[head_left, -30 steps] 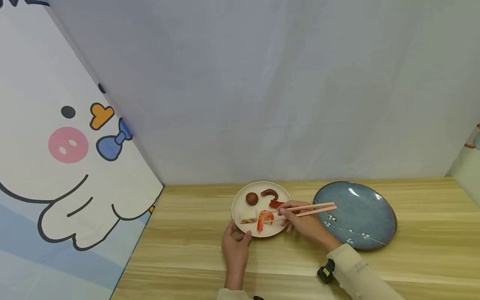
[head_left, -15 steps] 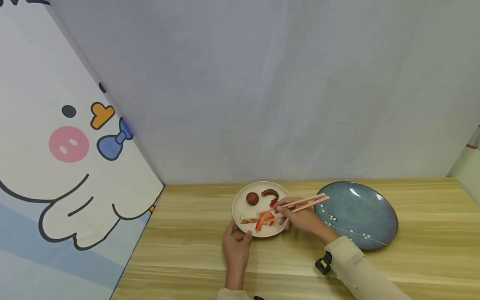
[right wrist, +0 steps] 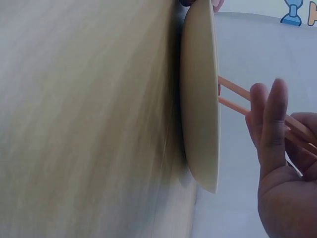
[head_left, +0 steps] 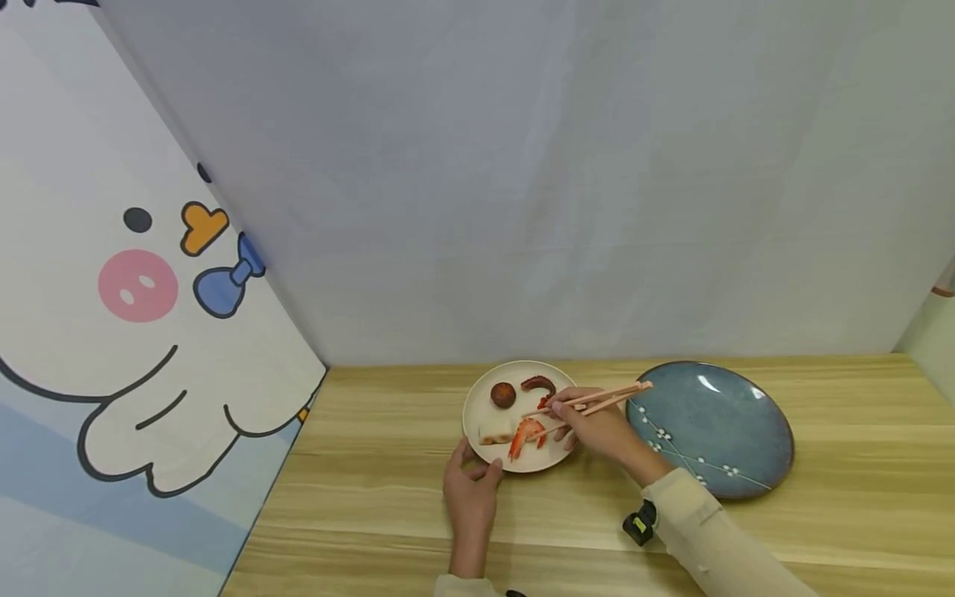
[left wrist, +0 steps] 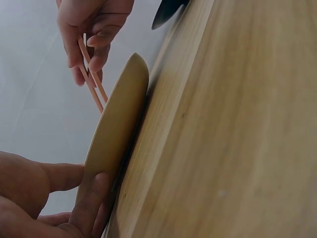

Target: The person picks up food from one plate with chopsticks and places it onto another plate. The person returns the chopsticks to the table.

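My left hand [head_left: 472, 493] holds the near-left rim of a cream plate [head_left: 477, 398], thumb and fingers at its edge in the left wrist view. In my right hand [head_left: 597, 427] is a pair of pink chopsticks [head_left: 615, 395], slanting down over the plate's right side. Their tips lie about an orange-red shrimp [head_left: 525, 434]; whether they pinch it I cannot tell. Beside the shrimp is a white block with browned edges [head_left: 496, 432]. Farther back sit a round brown piece [head_left: 503, 395] and a curled octopus tentacle [head_left: 539, 383]. A red piece [head_left: 543, 403] is partly hidden by the right hand.
A large blue oval plate [head_left: 716, 423] with a white blossom pattern stands to the right, behind my right forearm. Both plates are on a wood-grain table [head_left: 358, 481], close to a pale curtain [head_left: 522, 207]. A cartoon-printed panel [head_left: 149, 356] borders the left side.
My right hand has shifted slightly left, and the chopsticks' rear ends have swung left and up. The chopstick tips stay near the shrimp. The left hand keeps its place on the plate.
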`<state>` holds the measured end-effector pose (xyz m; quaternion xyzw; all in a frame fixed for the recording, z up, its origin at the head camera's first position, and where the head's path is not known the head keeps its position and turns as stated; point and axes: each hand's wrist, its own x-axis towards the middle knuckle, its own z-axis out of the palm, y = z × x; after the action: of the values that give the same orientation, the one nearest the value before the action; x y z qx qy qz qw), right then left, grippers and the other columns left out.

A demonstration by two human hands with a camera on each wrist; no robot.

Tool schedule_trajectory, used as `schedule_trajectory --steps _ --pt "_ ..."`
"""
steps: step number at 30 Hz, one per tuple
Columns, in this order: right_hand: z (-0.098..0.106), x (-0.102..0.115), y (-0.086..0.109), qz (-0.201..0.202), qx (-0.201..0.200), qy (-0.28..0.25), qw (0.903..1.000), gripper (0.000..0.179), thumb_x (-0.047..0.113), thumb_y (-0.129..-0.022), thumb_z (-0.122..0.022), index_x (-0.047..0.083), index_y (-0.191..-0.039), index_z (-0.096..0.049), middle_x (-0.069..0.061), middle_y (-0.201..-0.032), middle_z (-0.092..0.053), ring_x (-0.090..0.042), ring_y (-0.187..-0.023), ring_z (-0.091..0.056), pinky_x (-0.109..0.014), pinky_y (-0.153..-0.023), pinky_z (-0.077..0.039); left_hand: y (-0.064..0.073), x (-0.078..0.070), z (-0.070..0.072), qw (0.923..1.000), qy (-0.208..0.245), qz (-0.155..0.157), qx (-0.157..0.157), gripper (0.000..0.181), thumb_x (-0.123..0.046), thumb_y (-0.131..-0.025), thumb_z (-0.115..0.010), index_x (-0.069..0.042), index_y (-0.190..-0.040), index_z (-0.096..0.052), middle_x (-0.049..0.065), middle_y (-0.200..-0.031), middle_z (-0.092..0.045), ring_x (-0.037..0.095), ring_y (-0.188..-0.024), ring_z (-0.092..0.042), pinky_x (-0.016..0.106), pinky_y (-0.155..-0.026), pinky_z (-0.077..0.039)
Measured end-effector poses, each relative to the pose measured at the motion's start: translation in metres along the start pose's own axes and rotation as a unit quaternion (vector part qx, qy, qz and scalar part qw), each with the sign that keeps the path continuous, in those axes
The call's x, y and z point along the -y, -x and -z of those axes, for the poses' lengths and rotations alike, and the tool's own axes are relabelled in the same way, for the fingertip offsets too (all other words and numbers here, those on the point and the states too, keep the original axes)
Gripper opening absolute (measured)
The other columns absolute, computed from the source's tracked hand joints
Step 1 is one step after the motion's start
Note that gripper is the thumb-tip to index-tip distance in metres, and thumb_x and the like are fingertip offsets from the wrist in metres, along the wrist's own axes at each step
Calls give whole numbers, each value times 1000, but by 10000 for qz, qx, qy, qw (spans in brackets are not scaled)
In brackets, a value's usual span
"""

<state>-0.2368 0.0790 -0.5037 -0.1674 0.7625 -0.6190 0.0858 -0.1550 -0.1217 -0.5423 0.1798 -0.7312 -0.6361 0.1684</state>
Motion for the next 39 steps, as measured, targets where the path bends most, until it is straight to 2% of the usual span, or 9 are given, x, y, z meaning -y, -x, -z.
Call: schedule_trajectory --steps 3,9,17,25,31,34,39 --pt "-3 1 -1 -77 -86 -74 9999 26 7 -109 -57 -15 -117 -68 -32 -103 -71 -33 -76 -77 -34 -58 -67 0 -1 1 10000 -1 34 29 65 12 -87 -77 19 -145 -49 28 -124 -63 22 -79 -70 15 -60 -57" --pt "-11 8 -2 -241 -322 -68 9992 28 7 -109 -56 -17 -120 -68 -32 -106 -72 -28 -72 -77 -32 -61 -68 1 -2 1 10000 0 -17 68 64 11 -87 -77 19 -144 -49 28 -124 -62 26 -79 -70 16 -58 -56" --pt "-19 14 -4 -104 -622 309 9975 24 4 -106 -60 -16 -113 -71 -30 -98 -72 -29 -66 -76 -36 -60 -68 1 -3 1 10000 -35 22 51 64 11 -88 -77 18 -145 -49 28 -124 -63 25 -80 -70 15 -59 -56" --pt "-21 14 0 -92 -695 54 9975 23 4 -106 -61 -16 -111 -71 -30 -95 -72 -33 -68 -76 -32 -58 -67 1 -4 1 9999 81 38 78 65 12 -88 -76 18 -146 -48 28 -125 -62 26 -79 -71 17 -60 -58" --pt "-20 7 1 192 -841 -103 9962 22 2 -106 -61 -17 -108 -71 -32 -93 -73 -38 -70 -77 -33 -59 -68 0 -3 0 9999 51 73 52 64 11 -88 -77 18 -145 -49 28 -125 -62 25 -79 -70 16 -59 -57" --pt "-19 2 2 154 -995 -219 9947 22 1 -106 -61 -18 -108 -71 -32 -94 -72 -33 -71 -78 -31 -62 -68 1 -3 0 9999 108 88 75 63 12 -88 -76 18 -145 -49 28 -125 -61 24 -79 -71 17 -60 -58" --pt "-16 -4 3 -122 -1236 -523 9909 23 2 -107 -59 -18 -110 -70 -32 -97 -74 -17 -69 -77 -28 -65 -68 1 -2 1 9997 197 91 93 62 14 -88 -74 19 -145 -49 29 -125 -60 25 -80 -71 19 -63 -60"
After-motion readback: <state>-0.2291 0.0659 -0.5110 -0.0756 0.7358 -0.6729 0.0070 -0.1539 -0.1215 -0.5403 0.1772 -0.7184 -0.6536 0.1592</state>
